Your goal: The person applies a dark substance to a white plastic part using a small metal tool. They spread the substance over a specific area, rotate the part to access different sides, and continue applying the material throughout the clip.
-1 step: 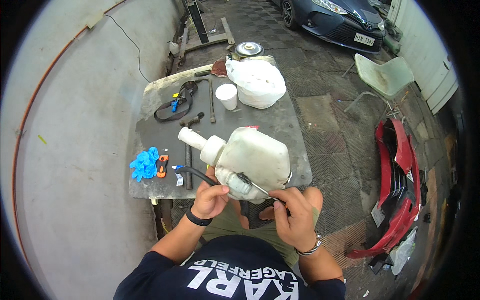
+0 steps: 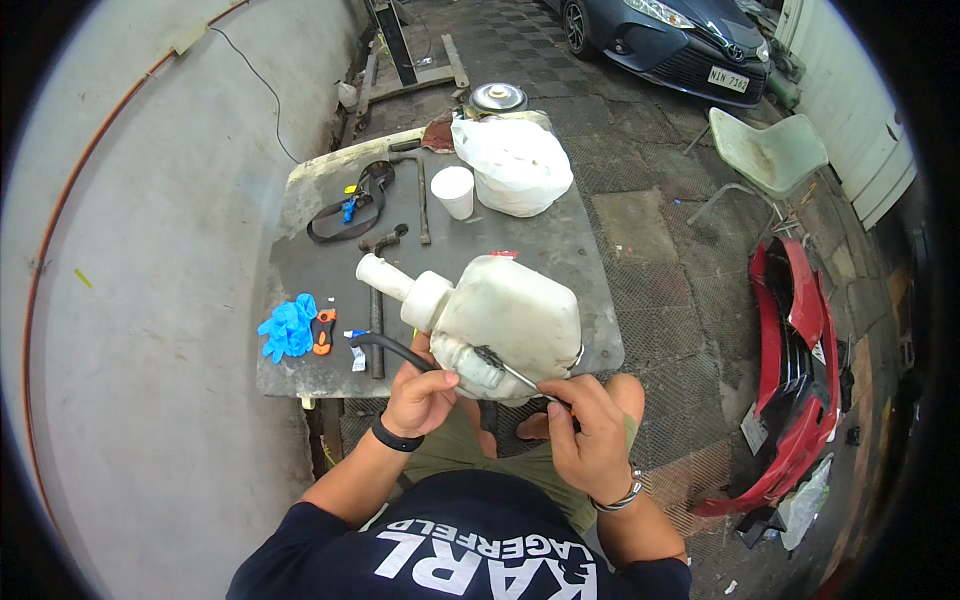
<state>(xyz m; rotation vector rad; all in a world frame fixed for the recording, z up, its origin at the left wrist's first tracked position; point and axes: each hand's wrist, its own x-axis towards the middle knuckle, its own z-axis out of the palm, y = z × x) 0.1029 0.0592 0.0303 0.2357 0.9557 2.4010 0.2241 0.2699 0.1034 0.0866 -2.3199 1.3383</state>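
A whitish plastic fluid reservoir (image 2: 515, 310) with a filler neck (image 2: 385, 275) is held above the near edge of the table. My left hand (image 2: 420, 398) is closed on its lower left side, thumb beside a black rubber hose (image 2: 385, 343) that sticks out to the left. In my right hand (image 2: 592, 430) is a slim tool, apparently a screwdriver (image 2: 522, 379), with a bare metal shaft; its handle is mostly hidden by the fingers. The shaft's end meets a small dark part (image 2: 488, 355) on the reservoir's underside, beside a pale recessed piece.
On the table (image 2: 330, 265) lie blue gloves (image 2: 290, 328), an orange-and-black cutter (image 2: 323, 331), a hammer (image 2: 377, 310), a lug wrench (image 2: 423, 205), a black strap (image 2: 345, 222), a white cup (image 2: 455, 193) and a white plastic bag (image 2: 515, 168). A red bumper (image 2: 800, 400) and a chair (image 2: 768, 155) stand right.
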